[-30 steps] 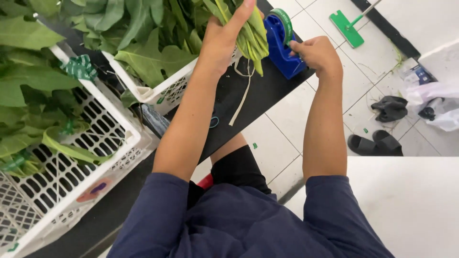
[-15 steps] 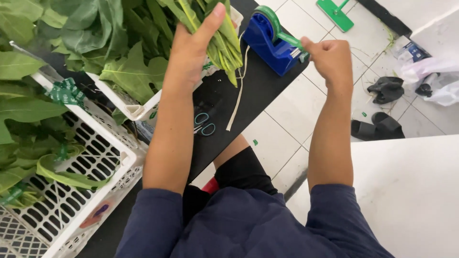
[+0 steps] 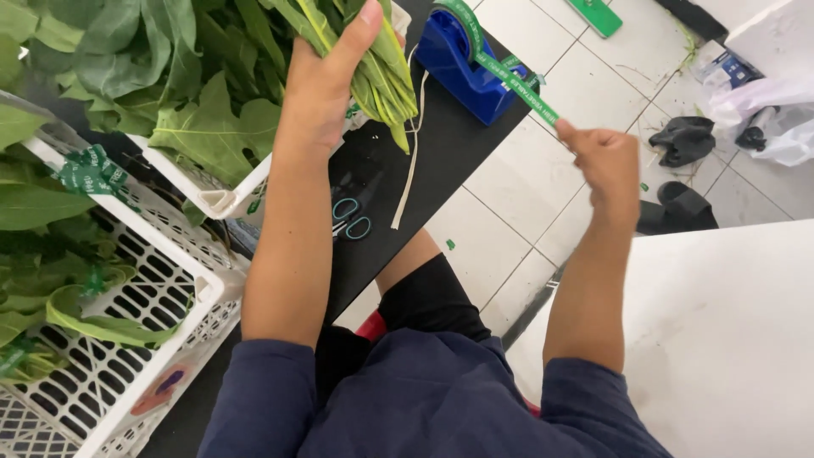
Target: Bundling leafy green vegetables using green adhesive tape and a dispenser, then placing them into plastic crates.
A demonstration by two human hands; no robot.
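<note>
Gripping a leaf bunch (image 3: 373,59), the left hand (image 3: 326,89) fingers stay closed while right hand (image 3: 604,161) fingers pinch green tape (image 3: 517,85).

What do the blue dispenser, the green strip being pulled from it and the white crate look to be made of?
Blue dispenser: looks like hard moulded plastic, smooth with a slight sheen. Green strip: thin flexible tape, probably plastic film, stretched taut to the right hand; whether film or paper is unclear. White crate: rigid plastic, matte, with a moulded lattice of holes. The left hand grips leafy green stems.

white crates (image 3: 182,293) — left | scissors (image 3: 349,217) — black counter | dark sandals (image 3: 688,140) — tiled floor
</note>
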